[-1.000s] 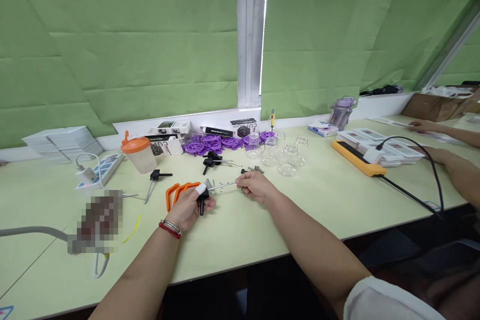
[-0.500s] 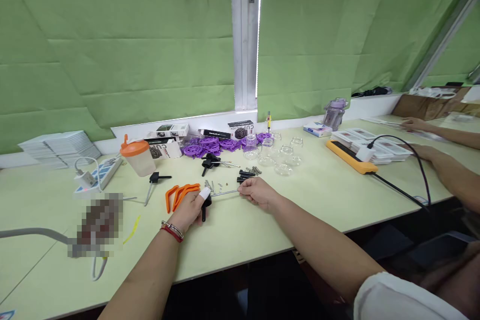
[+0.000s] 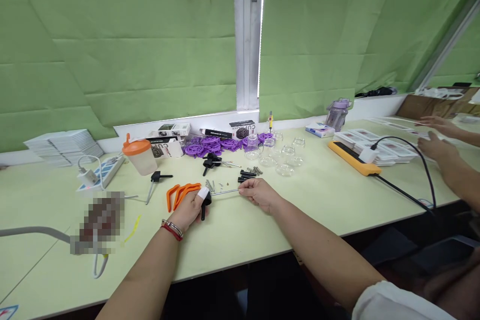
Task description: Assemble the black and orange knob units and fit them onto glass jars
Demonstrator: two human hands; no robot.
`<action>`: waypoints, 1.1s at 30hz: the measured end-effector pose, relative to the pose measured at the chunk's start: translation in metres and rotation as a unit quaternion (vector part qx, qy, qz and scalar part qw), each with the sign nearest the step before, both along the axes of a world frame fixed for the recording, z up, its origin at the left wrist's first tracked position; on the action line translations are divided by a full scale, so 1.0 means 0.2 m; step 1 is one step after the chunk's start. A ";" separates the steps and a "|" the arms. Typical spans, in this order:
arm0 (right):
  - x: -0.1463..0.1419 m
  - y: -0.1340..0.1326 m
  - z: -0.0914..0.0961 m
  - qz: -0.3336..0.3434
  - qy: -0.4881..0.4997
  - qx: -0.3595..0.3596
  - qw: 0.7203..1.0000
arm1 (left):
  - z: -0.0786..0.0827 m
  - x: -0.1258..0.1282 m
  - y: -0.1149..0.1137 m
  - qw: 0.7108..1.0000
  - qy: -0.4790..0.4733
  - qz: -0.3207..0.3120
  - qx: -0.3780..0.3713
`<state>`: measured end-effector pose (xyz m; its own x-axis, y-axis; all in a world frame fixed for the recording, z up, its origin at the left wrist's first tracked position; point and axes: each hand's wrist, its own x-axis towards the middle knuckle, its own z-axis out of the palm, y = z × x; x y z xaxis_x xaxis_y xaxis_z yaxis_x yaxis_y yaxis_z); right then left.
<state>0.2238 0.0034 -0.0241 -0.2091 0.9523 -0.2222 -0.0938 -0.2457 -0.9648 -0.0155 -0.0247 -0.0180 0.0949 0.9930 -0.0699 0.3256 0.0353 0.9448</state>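
Note:
My left hand (image 3: 192, 206), its thumb wrapped in white, is closed around a black plastic part (image 3: 204, 203) with a short stem pointing down. A thin metal rod (image 3: 225, 192) runs from that part to my right hand (image 3: 259, 195), whose fingertips pinch its far end. Beside my left hand lie several orange bent pieces (image 3: 183, 193). Just beyond the rod are small metal pins (image 3: 210, 185). Black cylinders (image 3: 245, 175) and springs (image 3: 255, 170) sit behind my right hand. Farther back is a black part with rods (image 3: 212, 161).
Purple parts (image 3: 212, 145) and clear glass jars (image 3: 287, 155) stand near the wall. An orange-lidded cup (image 3: 140, 155) and a white power strip (image 3: 107, 172) are on the left. To the right lie a yellow power strip (image 3: 352, 159) and another person's hands (image 3: 437, 147).
My hands hold nearly the same pose on the rod and black part. The view shifts slightly. At the right, the other person's nearer hand has risen and changed pose.

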 end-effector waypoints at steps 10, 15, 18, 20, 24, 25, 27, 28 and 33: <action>0.01 0.00 0.02 0.019 -0.009 -0.021 1.000 | 0.00 0.00 0.00 0.997 0.075 -0.029 0.000; 0.01 0.01 0.02 0.022 -0.020 -0.024 0.999 | 0.01 -0.01 0.00 0.990 0.127 -0.051 0.027; 0.01 0.01 0.02 0.027 -0.026 -0.026 0.999 | 0.00 -0.01 0.00 0.988 0.143 -0.052 0.037; 0.01 0.01 0.02 0.033 -0.034 -0.021 0.999 | 0.00 -0.01 0.01 0.986 0.151 -0.053 0.043; 0.00 0.00 0.03 0.037 -0.057 -0.006 0.998 | -0.01 -0.02 0.01 0.986 0.152 -0.050 0.041; 0.00 0.00 0.03 0.035 -0.062 -0.003 0.997 | -0.01 -0.01 0.01 0.987 0.150 -0.048 0.040; -0.01 -0.01 0.03 0.032 -0.070 0.008 0.997 | 0.00 -0.01 0.00 0.988 0.144 -0.046 0.037; -0.01 -0.01 0.03 0.031 -0.073 0.015 0.997 | 0.01 -0.01 0.00 0.988 0.142 -0.045 0.036; -0.02 -0.01 0.02 0.029 -0.094 0.046 0.994 | 0.03 0.00 -0.01 0.990 0.134 -0.040 0.028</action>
